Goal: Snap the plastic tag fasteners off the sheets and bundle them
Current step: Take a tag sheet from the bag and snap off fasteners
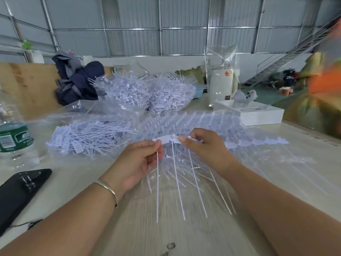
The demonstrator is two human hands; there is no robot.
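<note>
**Hands splitting a tag strip over a pale wooden table**

Fingers of both hands are pinching one short strip of white tag fasteners (168, 139) just above the table (151, 235), a pale wood-grain surface with a small dark mark near its front edge. The left hand (137, 164) is gripping the strip's left end between thumb and fingertips, a metal bangle (108, 189) sitting on its wrist. The right hand (202, 150) is gripping the right end, and the thin stems are hanging down between the two. A long sheet of fasteners (258, 141) is trailing off to the right, and more sheets are lying flat behind the hands.

A clear bag of loose fasteners (88, 137) is lying to the left, beside a plastic water bottle with a green label (13, 137) and a black pouch (20, 189). Two heaped piles of fasteners (147, 91) are sitting farther back, near a dark bundle of clothing (77, 82) and a white box (258, 113). Corrugated grey metal walls on steel framing are enclosing the room, and a metal staircase (287, 58) is rising at the right.
</note>
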